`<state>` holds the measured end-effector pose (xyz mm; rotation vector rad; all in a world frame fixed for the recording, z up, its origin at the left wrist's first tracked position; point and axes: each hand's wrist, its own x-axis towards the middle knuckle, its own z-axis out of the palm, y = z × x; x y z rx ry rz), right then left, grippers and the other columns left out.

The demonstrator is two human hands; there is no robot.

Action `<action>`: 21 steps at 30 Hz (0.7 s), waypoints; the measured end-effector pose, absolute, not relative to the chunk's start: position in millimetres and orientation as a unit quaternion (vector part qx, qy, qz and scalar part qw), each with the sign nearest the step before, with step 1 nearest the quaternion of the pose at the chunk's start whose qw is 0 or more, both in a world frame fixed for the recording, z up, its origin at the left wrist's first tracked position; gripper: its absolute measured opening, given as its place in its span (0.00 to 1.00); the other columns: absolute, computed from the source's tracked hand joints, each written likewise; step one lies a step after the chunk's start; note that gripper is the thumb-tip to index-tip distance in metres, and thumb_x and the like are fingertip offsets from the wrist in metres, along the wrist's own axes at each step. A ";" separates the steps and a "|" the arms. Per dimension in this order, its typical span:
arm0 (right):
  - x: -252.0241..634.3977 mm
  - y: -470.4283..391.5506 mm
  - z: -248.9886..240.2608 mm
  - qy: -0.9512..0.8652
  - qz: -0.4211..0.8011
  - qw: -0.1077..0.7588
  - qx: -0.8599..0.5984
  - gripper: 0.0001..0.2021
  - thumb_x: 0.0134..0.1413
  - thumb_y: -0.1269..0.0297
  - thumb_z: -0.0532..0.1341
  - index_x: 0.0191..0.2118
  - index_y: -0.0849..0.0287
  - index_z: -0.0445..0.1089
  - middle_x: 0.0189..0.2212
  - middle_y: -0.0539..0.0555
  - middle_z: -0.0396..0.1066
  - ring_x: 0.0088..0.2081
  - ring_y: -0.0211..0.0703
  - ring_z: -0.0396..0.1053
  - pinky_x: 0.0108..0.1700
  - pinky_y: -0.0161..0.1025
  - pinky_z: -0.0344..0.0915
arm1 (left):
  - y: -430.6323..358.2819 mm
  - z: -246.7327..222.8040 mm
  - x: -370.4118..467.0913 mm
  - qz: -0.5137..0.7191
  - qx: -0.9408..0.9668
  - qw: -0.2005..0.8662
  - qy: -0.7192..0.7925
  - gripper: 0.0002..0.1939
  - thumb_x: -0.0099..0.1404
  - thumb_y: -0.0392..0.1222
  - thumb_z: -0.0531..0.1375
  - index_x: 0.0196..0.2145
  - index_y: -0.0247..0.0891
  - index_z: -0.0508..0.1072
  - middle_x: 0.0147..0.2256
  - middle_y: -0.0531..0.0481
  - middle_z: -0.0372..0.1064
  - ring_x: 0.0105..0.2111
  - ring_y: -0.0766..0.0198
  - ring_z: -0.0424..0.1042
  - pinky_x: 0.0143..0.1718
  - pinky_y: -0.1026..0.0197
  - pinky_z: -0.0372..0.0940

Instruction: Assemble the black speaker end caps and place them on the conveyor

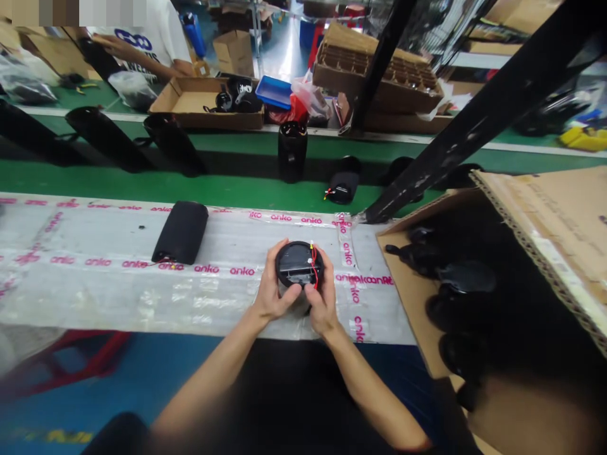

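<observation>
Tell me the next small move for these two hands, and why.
Probably shift the round black part left toward the black cylinder: the left hand and right hand already grip it together, its red wires face up, and the cylinder lies on the mat with thin wires showing at its near end.

Desk (118, 297) w/ whitish plastic cover, pink "anko" tape; green strip (237, 183) behind. Blue flr (161, 363) below, blurry red frame (102, 354) lower L. Slanted blk post (441, 151) R. Bkgd: metal upright (257, 38), bright glare (288, 54) on flr.
</observation>
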<state>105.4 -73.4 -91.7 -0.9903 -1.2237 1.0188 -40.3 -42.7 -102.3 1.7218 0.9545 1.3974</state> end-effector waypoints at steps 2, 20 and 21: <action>93.4 -72.7 -90.9 -0.506 0.397 0.622 -0.447 0.32 0.69 0.50 0.60 0.73 0.51 0.59 0.71 0.60 0.65 0.71 0.59 0.65 0.74 0.60 0.62 | -50.1 -99.5 -31.7 0.547 0.636 0.361 0.408 0.42 0.73 0.60 0.60 0.75 0.39 0.54 0.67 0.33 0.64 0.65 0.43 0.70 0.69 0.40 0.66; 62.4 -79.9 -80.8 -0.486 0.336 0.622 -0.514 0.27 0.77 0.56 0.49 0.75 0.51 0.51 0.73 0.62 0.60 0.73 0.53 0.63 0.74 0.60 0.62 | 17.7 -4.6 -76.3 0.251 0.674 0.564 0.406 0.28 0.79 0.61 0.52 0.56 0.39 0.82 0.54 0.43 0.82 0.56 0.48 0.78 0.63 0.49 0.68; 63.5 -81.0 -80.5 -0.483 0.344 0.619 -0.514 0.27 0.77 0.56 0.49 0.76 0.51 0.50 0.73 0.62 0.59 0.73 0.53 0.62 0.75 0.60 0.60 | 29.8 7.3 -78.1 0.192 0.719 0.531 0.404 0.28 0.79 0.61 0.53 0.52 0.39 0.84 0.49 0.44 0.84 0.51 0.50 0.80 0.58 0.51 0.70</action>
